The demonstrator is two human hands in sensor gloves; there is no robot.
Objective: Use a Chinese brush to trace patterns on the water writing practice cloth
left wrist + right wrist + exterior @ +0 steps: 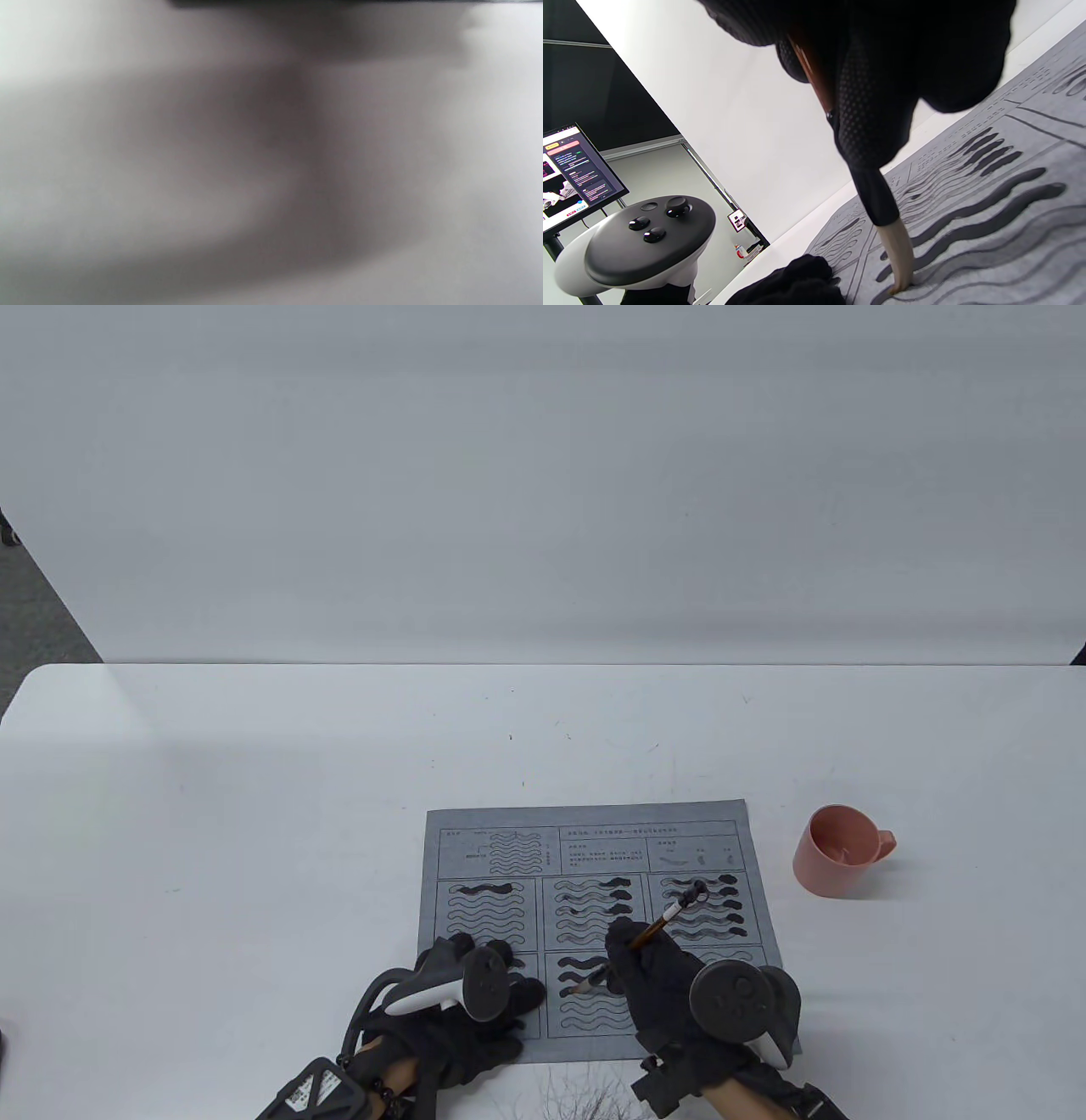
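While the left hand (475,993) lies flat, fingers straight, pinning the grey printed practice cloth (594,848), the right hand (657,976) pinches the brown-handled Chinese brush (657,929), tip touching a wave.

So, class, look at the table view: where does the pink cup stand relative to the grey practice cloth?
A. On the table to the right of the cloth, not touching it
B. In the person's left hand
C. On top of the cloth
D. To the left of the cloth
A: the pink cup stands on the bare white table, off the right edge of the practice cloth, with a gap of table between them.
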